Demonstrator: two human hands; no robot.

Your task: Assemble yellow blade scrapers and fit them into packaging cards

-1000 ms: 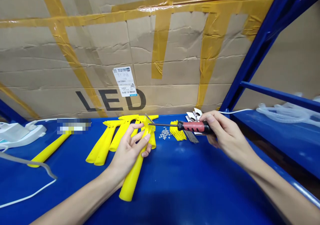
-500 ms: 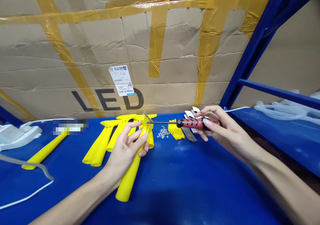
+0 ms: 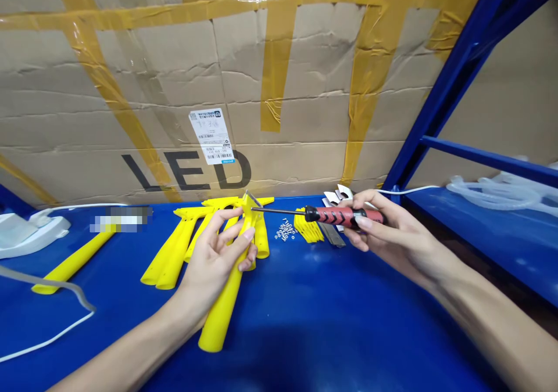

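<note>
My left hand (image 3: 222,247) is closed around a yellow plastic scraper (image 3: 221,310), its round handle slanting down towards me. A thin blade (image 3: 253,200) shows at the scraper's head. In my right hand (image 3: 387,223) is a red and black screwdriver (image 3: 333,216), held level with its shaft pointing left. The screwdriver's tip meets the scraper's head; any screw there is too small to make out. Right of the head lie a pile of small screws and nuts (image 3: 285,230), a row of yellow plastic pieces (image 3: 308,228) and some grey blades (image 3: 332,234).
More yellow scraper handles (image 3: 168,252) lie behind my left hand. A single yellow one (image 3: 74,262) is farther left, near a white cable (image 3: 52,341) and a white power strip (image 3: 32,235). A large taped carton (image 3: 174,107) stands behind the blue surface (image 3: 305,322). A blue frame post (image 3: 444,84) rises at the right.
The screwdriver's handle has turned slightly in my right fingers, its tip still at the scraper's head. My left hand and the scraper have barely shifted; the view has moved a little.
</note>
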